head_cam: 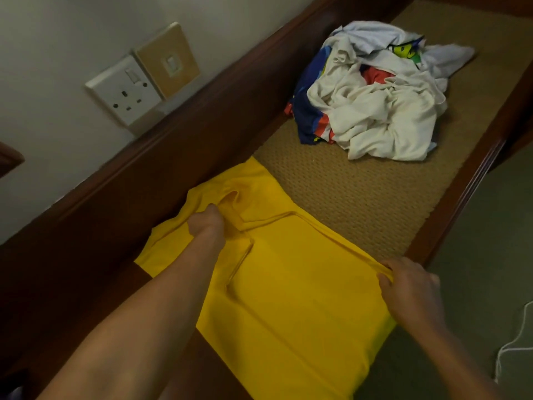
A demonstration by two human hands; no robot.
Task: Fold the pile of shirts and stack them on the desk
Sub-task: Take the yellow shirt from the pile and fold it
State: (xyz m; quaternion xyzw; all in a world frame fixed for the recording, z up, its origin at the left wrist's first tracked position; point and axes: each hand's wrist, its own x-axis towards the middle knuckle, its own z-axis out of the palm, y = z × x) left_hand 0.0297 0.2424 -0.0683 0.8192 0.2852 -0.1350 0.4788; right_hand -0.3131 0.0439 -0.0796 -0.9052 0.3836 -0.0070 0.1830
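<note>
Yellow shirt (288, 290) lies flat between both hands; left hand (206, 223) and right hand (409, 287) each pinch its edge.

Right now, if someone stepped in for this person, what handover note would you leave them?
Left hand: pinches the yellow shirt near its collar.
Right hand: pinches a folded edge on the shirt's right side.
The yellow shirt lies spread on the desk, partly over the woven mat. The pile of unfolded shirts sits at the mat's far end.
Done: no folded stack in view.
Left: finish this fold, fold the pile, stack everything.
</note>
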